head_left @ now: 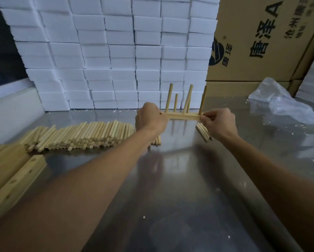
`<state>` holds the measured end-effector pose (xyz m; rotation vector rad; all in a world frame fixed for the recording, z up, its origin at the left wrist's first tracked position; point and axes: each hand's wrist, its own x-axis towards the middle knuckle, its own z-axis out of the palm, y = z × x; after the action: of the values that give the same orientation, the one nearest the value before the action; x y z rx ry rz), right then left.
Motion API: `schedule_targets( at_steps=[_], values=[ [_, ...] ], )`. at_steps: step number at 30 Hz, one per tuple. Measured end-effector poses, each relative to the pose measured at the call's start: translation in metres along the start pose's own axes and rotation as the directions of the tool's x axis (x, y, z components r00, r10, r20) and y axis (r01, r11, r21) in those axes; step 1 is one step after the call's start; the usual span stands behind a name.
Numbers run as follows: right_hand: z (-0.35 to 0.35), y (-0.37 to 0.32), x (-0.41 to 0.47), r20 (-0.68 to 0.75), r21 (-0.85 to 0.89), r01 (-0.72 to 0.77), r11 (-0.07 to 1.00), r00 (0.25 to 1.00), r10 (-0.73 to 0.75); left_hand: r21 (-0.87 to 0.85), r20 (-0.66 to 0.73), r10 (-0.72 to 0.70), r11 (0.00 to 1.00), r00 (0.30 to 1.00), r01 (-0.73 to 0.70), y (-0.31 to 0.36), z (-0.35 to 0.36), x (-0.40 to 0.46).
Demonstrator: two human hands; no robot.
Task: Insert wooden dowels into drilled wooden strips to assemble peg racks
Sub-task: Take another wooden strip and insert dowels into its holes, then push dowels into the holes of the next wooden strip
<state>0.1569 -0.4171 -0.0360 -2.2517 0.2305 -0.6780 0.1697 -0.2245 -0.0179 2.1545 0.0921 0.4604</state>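
White foam blocks point(116, 51) stacked in a wall along the far side of a steel table point(179, 179). Printed cardboard boxes point(261, 42) to the right of the wall, crumpled clear plastic point(279, 104) on the table in front of them.

Big heap of loose dowels point(80, 135) lying left of centre, ends toward the camera. Drilled strips point(16, 180) piled at the near left edge, holes showing on top.

Peg rack point(184, 116) held above the table between both hands, far centre, strip level and crosswise. Five pegs point(169, 97) stand up from it; some lean slightly.

Left hand point(150, 117) fingers curled, gripping the strip's left end. Right hand point(218, 122) pinches the right end with thumb and fingertips. Both forearms stretched well forward.

Small bunch of dowels point(204, 132) on the table just under the right hand.
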Motion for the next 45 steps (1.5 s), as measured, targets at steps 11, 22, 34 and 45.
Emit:
schedule_targets(
  at_steps=[11, 22, 34, 45],
  values=[
    [0.016, 0.048, 0.081, 0.084, -0.137, -0.042, 0.99, 0.995, 0.054, 0.284, 0.151, -0.049, 0.959, 0.987, 0.004, 0.01, 0.076, 0.06],
    [0.028, 0.065, 0.109, 0.112, -0.203, -0.107, 0.973, 0.985, 0.131, 0.324, 0.17, 0.014, 0.944, 0.985, -0.069, -0.008, 0.111, 0.08],
    [0.038, 0.067, 0.111, 0.097, -0.208, -0.118, 0.971, 0.985, 0.141, 0.385, 0.238, 0.019, 0.916, 0.971, -0.112, -0.014, 0.105, 0.083],
    [0.025, 0.051, 0.081, 0.013, -0.158, -0.084, 0.984, 0.996, 0.088, 0.444, 0.213, 0.08, 0.88, 0.974, -0.17, -0.014, 0.058, 0.062]
  ],
)
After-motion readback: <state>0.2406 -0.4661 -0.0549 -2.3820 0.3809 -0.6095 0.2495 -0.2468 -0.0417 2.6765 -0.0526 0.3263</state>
